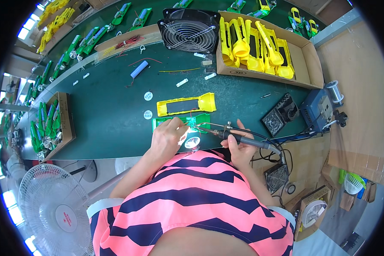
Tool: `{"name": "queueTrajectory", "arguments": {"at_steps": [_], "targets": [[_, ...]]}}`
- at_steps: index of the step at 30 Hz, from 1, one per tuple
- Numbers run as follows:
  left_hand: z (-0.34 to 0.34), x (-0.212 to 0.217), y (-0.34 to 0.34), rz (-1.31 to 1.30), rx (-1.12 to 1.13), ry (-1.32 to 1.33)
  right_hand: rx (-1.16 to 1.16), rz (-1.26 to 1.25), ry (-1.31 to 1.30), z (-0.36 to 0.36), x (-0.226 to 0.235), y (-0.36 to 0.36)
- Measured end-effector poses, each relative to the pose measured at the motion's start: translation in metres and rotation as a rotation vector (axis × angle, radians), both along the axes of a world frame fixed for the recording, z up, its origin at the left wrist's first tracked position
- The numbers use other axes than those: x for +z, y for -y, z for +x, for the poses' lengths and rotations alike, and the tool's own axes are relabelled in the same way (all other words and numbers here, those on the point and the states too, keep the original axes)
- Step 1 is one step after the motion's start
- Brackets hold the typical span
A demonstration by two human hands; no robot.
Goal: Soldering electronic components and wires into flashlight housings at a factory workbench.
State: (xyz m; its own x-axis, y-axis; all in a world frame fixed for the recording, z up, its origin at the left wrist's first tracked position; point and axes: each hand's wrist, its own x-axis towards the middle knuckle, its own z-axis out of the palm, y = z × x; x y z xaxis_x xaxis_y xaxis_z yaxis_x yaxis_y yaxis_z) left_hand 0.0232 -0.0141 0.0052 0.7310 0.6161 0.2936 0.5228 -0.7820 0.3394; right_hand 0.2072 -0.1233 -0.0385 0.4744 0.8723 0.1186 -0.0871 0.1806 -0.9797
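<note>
Wielding soldering iron [252,141]: right grip [240,149] clamped on it, tip between grips. Left grip [166,135] bunched over green casing [205,118]; can't tell what it pinches. Best brace left wrist, touch tip down briefly, lightly.

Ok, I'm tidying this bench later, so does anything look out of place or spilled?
No spill or damage stands out. One blue cell lies loose and slanted on the bench, odd because similar cells sit in green shells. A few white strips lie scattered too.
</note>
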Motion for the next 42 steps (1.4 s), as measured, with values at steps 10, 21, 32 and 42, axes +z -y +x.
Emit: {"name": "queueTrajectory", "arguments": {"at_steps": [10,21,32,42], "targets": [[-0.001,0.005,-0.003,-0.075,-0.036,-0.017,0.033,0.066,0.028,-0.005,0.003,-0.005],[0.001,0.003,-0.003,-0.064,0.01,-0.017,-0.018,-0.026,-0.122,-0.009,0.001,-0.004],[0.003,0.004,-0.004,-0.066,0.012,-0.075,-0.044,-0.056,-0.204,-0.002,-0.001,-0.001],[-0.007,0.006,-0.029,-0.042,0.186,0.178,-0.134,0.008,-0.166,0.006,-0.011,0.004]]}}
